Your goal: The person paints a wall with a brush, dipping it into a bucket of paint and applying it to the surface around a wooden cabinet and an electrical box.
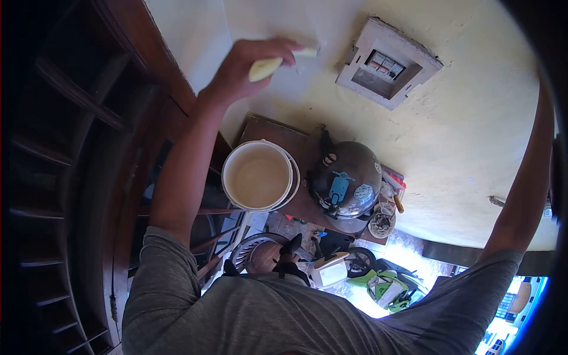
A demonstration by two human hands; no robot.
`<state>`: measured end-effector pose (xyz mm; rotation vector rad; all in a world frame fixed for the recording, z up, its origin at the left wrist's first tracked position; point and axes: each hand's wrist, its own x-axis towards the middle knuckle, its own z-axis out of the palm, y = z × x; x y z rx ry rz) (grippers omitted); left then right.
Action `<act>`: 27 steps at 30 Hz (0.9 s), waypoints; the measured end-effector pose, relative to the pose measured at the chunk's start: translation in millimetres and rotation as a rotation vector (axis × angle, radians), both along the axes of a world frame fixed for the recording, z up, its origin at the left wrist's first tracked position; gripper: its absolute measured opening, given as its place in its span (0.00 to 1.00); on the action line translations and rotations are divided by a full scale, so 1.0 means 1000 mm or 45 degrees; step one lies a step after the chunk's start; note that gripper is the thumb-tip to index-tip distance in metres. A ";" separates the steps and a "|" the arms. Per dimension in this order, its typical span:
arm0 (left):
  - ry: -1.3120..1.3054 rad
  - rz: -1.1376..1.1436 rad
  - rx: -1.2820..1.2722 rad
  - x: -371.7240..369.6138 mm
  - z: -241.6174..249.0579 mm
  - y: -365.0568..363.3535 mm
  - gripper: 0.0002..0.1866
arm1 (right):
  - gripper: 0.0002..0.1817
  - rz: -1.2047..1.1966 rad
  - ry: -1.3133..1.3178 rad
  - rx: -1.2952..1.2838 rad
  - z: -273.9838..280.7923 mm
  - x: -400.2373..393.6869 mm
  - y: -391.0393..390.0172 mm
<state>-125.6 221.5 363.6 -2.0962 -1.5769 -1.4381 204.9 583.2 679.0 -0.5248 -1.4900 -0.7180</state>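
Flanking the bucket (227,176), a helmet (362,168)

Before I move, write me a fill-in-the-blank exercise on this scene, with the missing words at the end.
1. The yellow object is in the person's ____ hand.
2. The white bucket stands beside a dark, rounded, stickered ____.
3. The pale box with small switches is set into the ____.

Missing words: left; helmet; wall.
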 end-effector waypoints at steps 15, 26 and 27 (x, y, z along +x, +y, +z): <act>-0.082 -0.003 -0.063 0.010 -0.081 -0.009 0.06 | 0.30 0.038 0.025 -0.028 -0.018 -0.010 -0.026; -0.326 -0.094 -0.351 0.009 -0.148 -0.007 0.12 | 0.31 0.015 0.046 -0.023 -0.009 -0.006 -0.007; -0.382 -0.128 -0.440 0.009 -0.145 -0.007 0.15 | 0.32 -0.006 0.000 0.054 -0.015 -0.007 -0.014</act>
